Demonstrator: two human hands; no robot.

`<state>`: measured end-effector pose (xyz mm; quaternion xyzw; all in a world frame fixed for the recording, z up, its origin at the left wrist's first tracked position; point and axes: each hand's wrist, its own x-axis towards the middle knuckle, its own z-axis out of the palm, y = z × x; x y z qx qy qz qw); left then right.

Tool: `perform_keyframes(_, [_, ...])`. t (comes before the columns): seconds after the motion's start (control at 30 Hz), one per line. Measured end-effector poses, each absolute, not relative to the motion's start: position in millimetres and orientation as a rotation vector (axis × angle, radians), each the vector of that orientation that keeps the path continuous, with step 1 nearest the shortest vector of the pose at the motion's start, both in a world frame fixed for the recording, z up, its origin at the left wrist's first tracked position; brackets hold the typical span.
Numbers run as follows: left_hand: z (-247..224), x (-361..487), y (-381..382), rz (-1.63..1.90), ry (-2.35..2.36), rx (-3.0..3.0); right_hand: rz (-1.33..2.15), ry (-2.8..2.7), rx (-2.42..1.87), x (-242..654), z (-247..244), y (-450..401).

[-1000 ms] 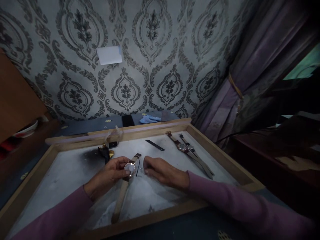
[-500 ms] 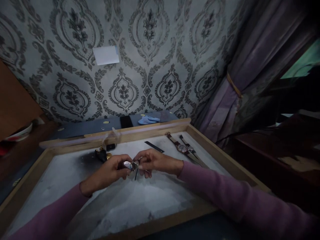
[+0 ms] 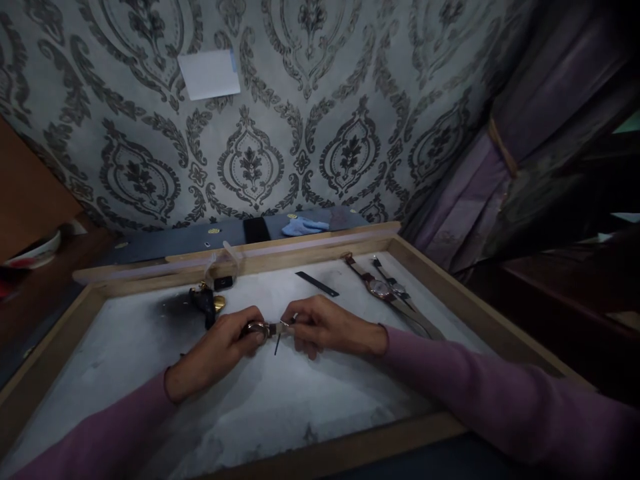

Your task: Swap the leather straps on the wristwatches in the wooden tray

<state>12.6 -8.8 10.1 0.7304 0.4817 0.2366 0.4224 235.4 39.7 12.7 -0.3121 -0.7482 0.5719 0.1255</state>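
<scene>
Over the middle of the white-bottomed wooden tray (image 3: 430, 417), my left hand (image 3: 220, 350) is closed around the round metal case of a wristwatch (image 3: 257, 328). My right hand (image 3: 325, 327) pinches the strap end of the same watch, so the band stretches between both hands. A thin dark piece (image 3: 277, 343) hangs down from where the right fingers meet the strap; I cannot tell what it is. Beyond my right hand lie two wristwatches, one with a brown strap (image 3: 379, 288) and another (image 3: 399, 288) beside it. A flat black strip (image 3: 317, 283) rests nearer the middle.
At the tray's back left are a dark bundle with gold-coloured parts (image 3: 203, 303), a clear plastic bag (image 3: 220, 263) and a small black item (image 3: 223, 283). Behind the rim lie a blue cloth (image 3: 304, 227) and a black rectangle (image 3: 256, 230). A curtain (image 3: 465, 173) hangs right.
The view has tipped downward and shifted a little. The watch case has turned in my left hand, and the strap is now more stretched out between my hands.
</scene>
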Motion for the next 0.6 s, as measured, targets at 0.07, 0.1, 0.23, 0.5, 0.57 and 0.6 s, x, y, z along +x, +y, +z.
perform_keyframes(0.07, [9.6,13.3,-8.9,0.608,1.151,1.708,1.647,-2.168,-0.897,235.2,11.5,39.6])
perform_keyframes(0.1, [9.3,13.7,-8.8,0.614,1.131,1.66,1.633,-2.17,-0.886,235.0,10.8,39.5])
perform_keyframes(0.23, [7.6,14.3,-7.2,0.627,1.092,1.541,1.588,-2.186,-0.843,234.1,7.3,39.6])
perform_keyframes(0.5, [13.3,15.5,-6.3,0.621,1.072,1.47,1.6,-2.158,-0.866,233.8,6.4,39.4])
perform_keyframes(0.57, [14.1,15.9,-6.8,0.626,1.065,1.462,1.596,-2.156,-0.864,234.0,5.4,39.1])
perform_keyframes(0.6, [14.2,16.0,-7.2,0.634,1.061,1.464,1.586,-2.158,-0.858,234.1,4.8,38.9])
